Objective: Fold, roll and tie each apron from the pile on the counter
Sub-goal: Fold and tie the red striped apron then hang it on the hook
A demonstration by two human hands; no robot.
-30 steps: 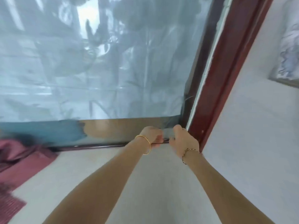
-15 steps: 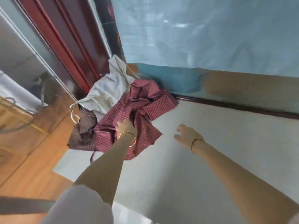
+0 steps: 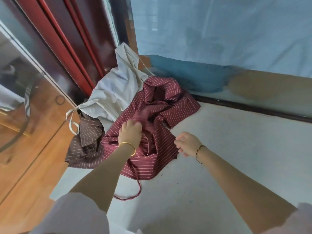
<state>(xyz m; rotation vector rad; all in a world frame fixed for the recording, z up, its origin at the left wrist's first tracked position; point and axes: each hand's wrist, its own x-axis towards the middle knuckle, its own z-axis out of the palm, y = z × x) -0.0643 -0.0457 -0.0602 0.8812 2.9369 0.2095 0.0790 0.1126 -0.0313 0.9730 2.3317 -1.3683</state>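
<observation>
Head view looks down on a pale counter [image 3: 219, 149] whose far left corner holds the pile: a red striped apron [image 3: 162, 102] lies crumpled on top, a cream apron [image 3: 114, 88] is heaped behind it against the dark red frame [image 3: 67, 48], and a brown striped apron [image 3: 87, 142] droops over the counter's left edge. The left hand [image 3: 130, 132], with a gold bangle [image 3: 128, 145] at the wrist, clutches a bunch of the red cloth. The right hand [image 3: 187, 143] has its fingers curled at the red apron's right edge; the blur hides whether they pinch it. A red tie string [image 3: 137, 186] trails toward the person. Frosted blue glass [image 3: 219, 31] backs the counter, and a wooden floor [image 3: 25, 157] lies below on the left.
</observation>
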